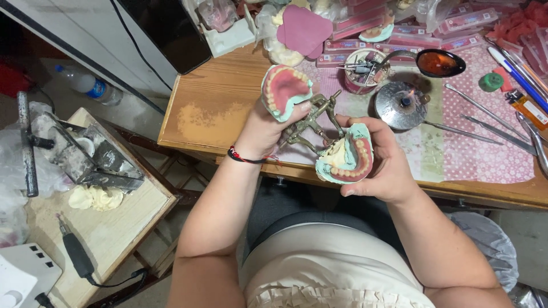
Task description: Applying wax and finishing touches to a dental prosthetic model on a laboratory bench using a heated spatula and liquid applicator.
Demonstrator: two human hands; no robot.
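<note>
Both hands up over the near edge of the wooden workbench (pixel 222 102). Left hand (pixel 268 128) grips the upper half of a hinged metal articulator (pixel 311 117), carrying a pale-green plaster cast with pink wax denture and teeth (pixel 285 88), swung open. Right hand (pixel 385 162) cups the lower green cast with its tooth row (pixel 345 159). Small lit alcohol burner with metal body (pixel 402 104) sits just behind; steel wax tools (pixel 485 117) lie right of it.

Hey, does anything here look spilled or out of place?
Yes: pale powder is scattered on the bare wooden desk, left of the left hand. A water bottle also lies on its side on the floor.
</note>
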